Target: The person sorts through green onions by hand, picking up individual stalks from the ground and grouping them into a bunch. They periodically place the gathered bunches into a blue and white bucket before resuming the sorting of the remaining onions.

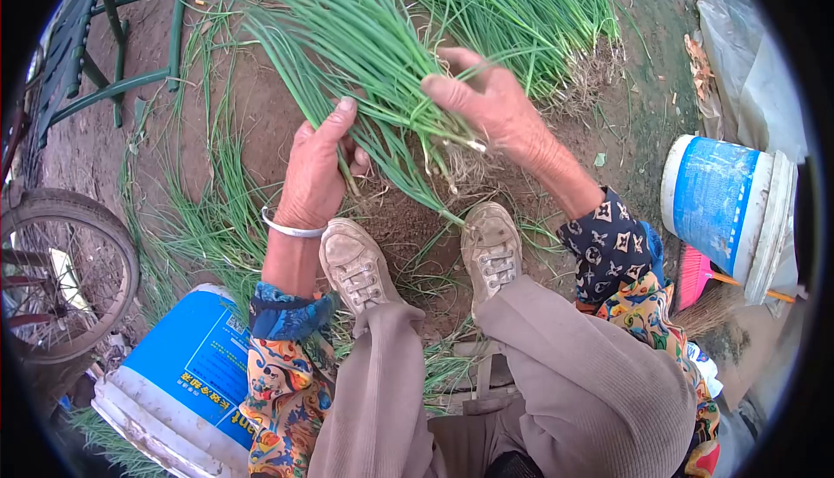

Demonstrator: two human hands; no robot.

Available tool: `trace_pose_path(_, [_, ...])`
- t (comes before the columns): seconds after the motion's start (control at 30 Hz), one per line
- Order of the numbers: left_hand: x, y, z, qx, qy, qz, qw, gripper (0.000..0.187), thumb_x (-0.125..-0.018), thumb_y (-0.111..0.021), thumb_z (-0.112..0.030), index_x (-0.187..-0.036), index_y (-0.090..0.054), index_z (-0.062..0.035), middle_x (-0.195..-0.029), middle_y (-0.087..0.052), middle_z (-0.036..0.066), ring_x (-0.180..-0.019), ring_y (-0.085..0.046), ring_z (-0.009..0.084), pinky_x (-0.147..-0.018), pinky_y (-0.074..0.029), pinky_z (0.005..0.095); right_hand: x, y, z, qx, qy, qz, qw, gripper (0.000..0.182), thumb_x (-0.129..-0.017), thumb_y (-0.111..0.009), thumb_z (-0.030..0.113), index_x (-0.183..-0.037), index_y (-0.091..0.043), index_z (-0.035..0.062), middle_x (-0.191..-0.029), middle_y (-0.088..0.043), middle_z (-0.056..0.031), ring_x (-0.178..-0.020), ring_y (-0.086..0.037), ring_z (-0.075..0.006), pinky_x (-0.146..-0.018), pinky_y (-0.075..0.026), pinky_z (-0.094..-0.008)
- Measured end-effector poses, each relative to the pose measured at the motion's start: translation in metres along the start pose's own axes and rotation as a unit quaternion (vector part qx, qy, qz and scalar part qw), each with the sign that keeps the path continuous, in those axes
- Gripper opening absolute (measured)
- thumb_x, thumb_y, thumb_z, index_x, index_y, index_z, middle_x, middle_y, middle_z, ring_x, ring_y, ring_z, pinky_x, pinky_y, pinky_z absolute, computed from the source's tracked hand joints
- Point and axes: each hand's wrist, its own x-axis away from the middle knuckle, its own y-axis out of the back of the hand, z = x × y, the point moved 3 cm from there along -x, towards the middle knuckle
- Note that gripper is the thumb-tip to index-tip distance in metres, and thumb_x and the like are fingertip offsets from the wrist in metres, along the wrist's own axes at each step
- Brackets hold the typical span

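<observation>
A bunch of long green chives (356, 52) lies across both my hands above the dirt ground. My left hand (317, 170), with a silver bangle on the wrist, grips the stalks from the left, thumb pointing up. My right hand (486, 100) closes on the bunch near its root end, where pale roots (465, 161) hang down. A second heap of chives (530, 9) lies on the ground beyond my right hand.
My two dusty shoes (491, 248) rest on the soil below the hands. Blue-and-white buckets lie at lower left (178, 374) and at right (725, 204). A green metal chair (95, 44) and a bicycle wheel (65, 274) stand at left. Loose green blades litter the ground.
</observation>
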Motion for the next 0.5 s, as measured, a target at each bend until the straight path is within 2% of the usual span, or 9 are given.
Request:
trace_pose_path(0.03, [-0.007, 0.014, 0.0, -0.013, 0.009, -0.039, 0.999, 0.032, -0.095, -0.055, -0.029, -0.116, -0.055, -0.0052, -0.093, -0.062, 0.003, -0.067, -0.053, 0.0087, -0.05, -0.041, 0.0223, -0.007, 0.013, 0.0, 0.036, 0.088, -0.066, 0.993, 0.067, -0.085, -0.063, 0.049, -0.122, -0.052, -0.0051, -0.107, -0.062, -0.0166, -0.098, -0.06, -0.0197, -0.086, -0.049, -0.0322])
trace_pose_path(0.07, [-0.008, 0.024, 0.0, -0.022, -0.022, -0.064, 0.997, 0.043, -0.095, -0.054, -0.033, -0.124, -0.052, -0.0013, -0.105, -0.062, 0.008, -0.066, -0.053, 0.0091, -0.051, -0.041, 0.0222, -0.009, 0.026, -0.005, 0.08, 0.091, -0.116, 0.986, 0.063, -0.086, -0.062, 0.046, -0.122, -0.052, -0.0047, -0.107, -0.062, -0.0169, -0.099, -0.06, -0.0195, -0.086, -0.049, -0.0328])
trace_pose_path(0.17, [0.001, 0.06, 0.012, -0.035, -0.036, -0.156, 0.987, 0.051, -0.095, -0.053, -0.036, -0.128, -0.049, 0.0035, -0.119, -0.057, 0.014, -0.067, -0.053, 0.0102, -0.052, -0.041, 0.0225, 0.001, 0.056, -0.027, 0.133, 0.075, -0.234, 0.96, 0.051, -0.086, -0.064, 0.037, -0.116, -0.054, -0.0032, -0.105, -0.062, -0.0154, -0.098, -0.06, -0.0196, -0.087, -0.05, -0.033])
trace_pose_path(0.2, [0.009, 0.066, 0.016, -0.046, -0.032, -0.17, 0.984, 0.055, -0.095, -0.052, -0.039, -0.126, -0.049, 0.0063, -0.129, -0.052, 0.017, -0.069, -0.054, 0.0116, -0.056, -0.042, 0.0235, 0.004, 0.059, -0.037, 0.129, 0.095, -0.28, 0.947, 0.035, -0.085, -0.066, 0.027, -0.105, -0.058, -0.0008, -0.093, -0.063, -0.0097, -0.086, -0.061, -0.0158, -0.079, -0.051, -0.0309])
trace_pose_path(0.3, [0.031, 0.069, 0.019, -0.022, -0.02, -0.189, 0.982, 0.057, -0.095, -0.05, -0.041, -0.128, -0.047, 0.0055, -0.127, -0.053, 0.017, -0.072, -0.055, 0.0126, -0.059, -0.043, 0.0247, 0.01, 0.053, -0.048, 0.14, 0.068, -0.256, 0.954, 0.024, -0.085, -0.066, 0.02, -0.096, -0.059, 0.0002, -0.081, -0.061, -0.0041, -0.072, -0.057, -0.0113, -0.069, -0.05, -0.0282])
trace_pose_path(0.33, [0.038, 0.067, 0.018, -0.02, -0.032, -0.184, 0.982, 0.052, -0.097, -0.047, -0.04, -0.124, -0.05, 0.0043, -0.119, -0.058, 0.015, -0.073, -0.056, 0.013, -0.061, -0.044, 0.0257, 0.009, 0.046, -0.05, 0.134, 0.091, -0.252, 0.954, 0.015, -0.086, -0.064, 0.016, -0.09, -0.06, 0.002, -0.073, -0.057, -0.0005, -0.065, -0.052, -0.0085, -0.063, -0.047, -0.0268])
trace_pose_path(0.43, [0.045, 0.063, 0.027, 0.034, -0.035, -0.162, 0.986, 0.045, -0.098, -0.046, -0.038, -0.116, -0.054, 0.0026, -0.107, -0.061, 0.013, -0.073, -0.056, 0.0131, -0.06, -0.044, 0.026, 0.007, 0.016, -0.03, 0.158, 0.151, -0.207, 0.954, 0.011, -0.086, -0.062, 0.014, -0.088, -0.06, 0.0027, -0.074, -0.058, -0.0016, -0.066, -0.052, -0.0096, -0.064, -0.047, -0.0271])
trace_pose_path(0.47, [0.046, 0.059, 0.031, 0.058, -0.025, -0.159, 0.985, 0.041, -0.099, -0.044, -0.036, -0.111, -0.056, 0.0013, -0.099, -0.063, 0.01, -0.072, -0.056, 0.0131, -0.06, -0.044, 0.026, 0.003, 0.006, -0.029, 0.174, 0.179, -0.183, 0.951, 0.01, -0.086, -0.062, 0.012, -0.088, -0.06, 0.0025, -0.075, -0.058, -0.0036, -0.066, -0.054, -0.0116, -0.064, -0.048, -0.0279])
trace_pose_path(0.5, [0.045, 0.055, 0.033, 0.064, -0.022, -0.151, 0.986, 0.041, -0.099, -0.045, -0.036, -0.111, -0.055, 0.0014, -0.099, -0.063, 0.011, -0.072, -0.056, 0.013, -0.06, -0.044, 0.026, 0.001, -0.004, -0.023, 0.228, 0.19, -0.156, 0.942, 0.015, -0.085, -0.063, 0.016, -0.09, -0.06, 0.0015, -0.078, -0.061, -0.0074, -0.068, -0.057, -0.0157, -0.065, -0.049, -0.0316])
